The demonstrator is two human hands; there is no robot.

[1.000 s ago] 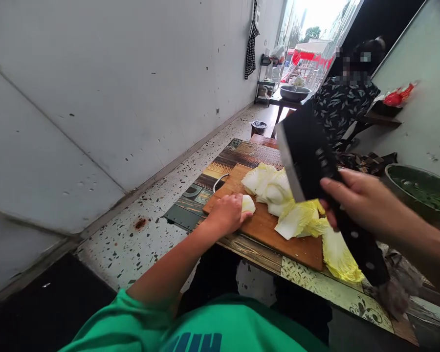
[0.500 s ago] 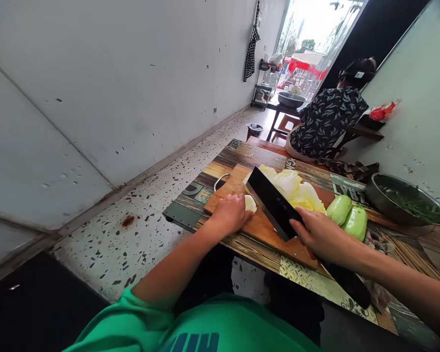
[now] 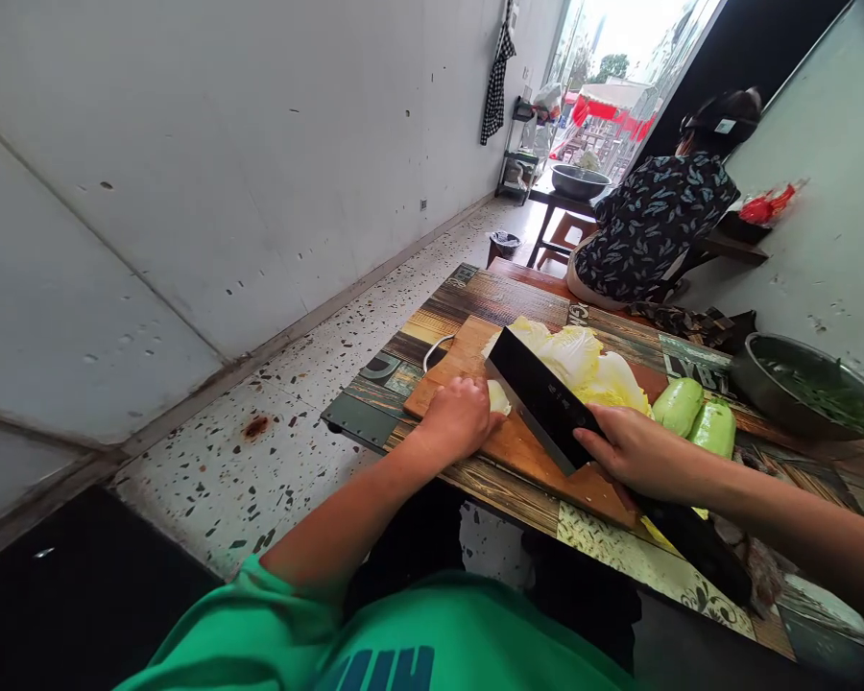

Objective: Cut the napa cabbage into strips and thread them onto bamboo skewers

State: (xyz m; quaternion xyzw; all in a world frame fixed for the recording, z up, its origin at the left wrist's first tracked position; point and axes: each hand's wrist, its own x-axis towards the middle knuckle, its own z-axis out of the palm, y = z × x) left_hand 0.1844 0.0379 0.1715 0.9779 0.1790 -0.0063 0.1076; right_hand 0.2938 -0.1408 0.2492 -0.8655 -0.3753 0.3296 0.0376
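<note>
My left hand [image 3: 459, 419] is closed around a pale, whitish piece of cabbage [image 3: 499, 395] at the left part of the wooden cutting board [image 3: 462, 347]. In my right hand [image 3: 630, 449] is a cleaver [image 3: 543, 395] with a broad black blade. The blade slants over the board, just right of the cabbage piece, and its flat side faces up toward me. Behind the blade lie pale yellow napa cabbage leaves [image 3: 574, 353]. My fingers hide part of the piece on the left, and the cleaver covers the middle of the board.
Two light green squashes [image 3: 678, 405] lie right of the board. Beyond them stands a metal bowl [image 3: 745, 369] with green vegetables. A person [image 3: 655, 226] sits with their back to me past the table's far edge. A basin [image 3: 580, 182] rests on another table.
The whole view has shifted slightly. My left hand still grips the cabbage piece, and the cleaver stays beside it at almost the same slant, its flat side showing slightly more.
</note>
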